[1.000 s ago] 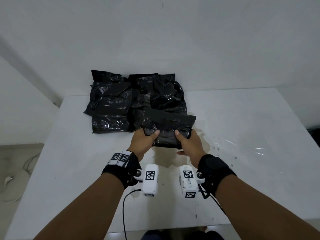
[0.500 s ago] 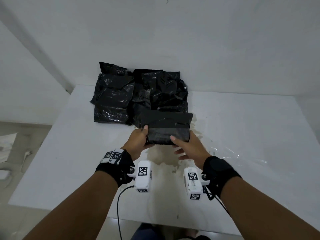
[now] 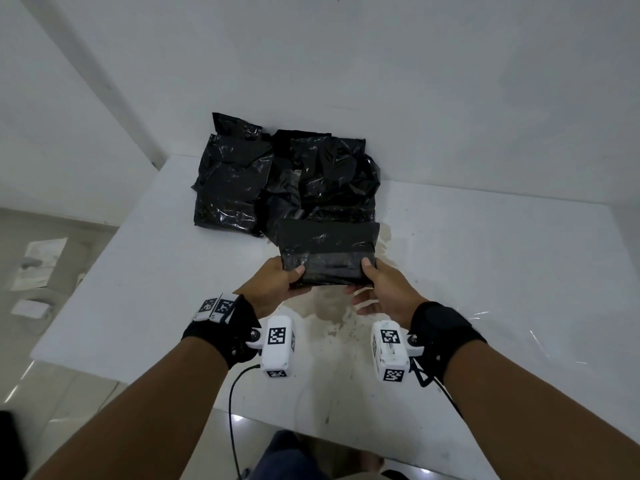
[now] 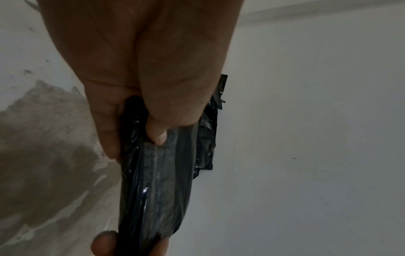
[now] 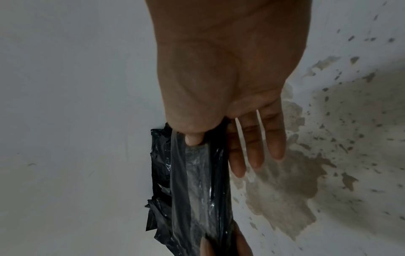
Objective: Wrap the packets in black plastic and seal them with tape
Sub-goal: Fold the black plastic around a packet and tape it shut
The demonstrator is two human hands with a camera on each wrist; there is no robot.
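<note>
White table (image 3: 485, 271) against a white wall, stained and worn patch (image 3: 329, 306) near the front edge. Black-wrapped packet (image 3: 327, 258) held just above that patch, level, a strip of clear tape (image 3: 332, 263) running along its length. Left hand (image 3: 273, 285) gripping the packet's left end, thumb (image 4: 156, 133) pressed on the taped face, fingers beneath. Right hand (image 3: 384, 289) pinching the right end, thumb (image 5: 192, 138) on top, remaining fingers (image 5: 254, 147) extended below and apart from the plastic. Behind, touching the wall, pile of wrapped black packets (image 3: 287, 181). Camera units with printed markers (image 3: 277, 344) strapped at both wrists. Papers (image 3: 40, 261) on the floor to the left.
</note>
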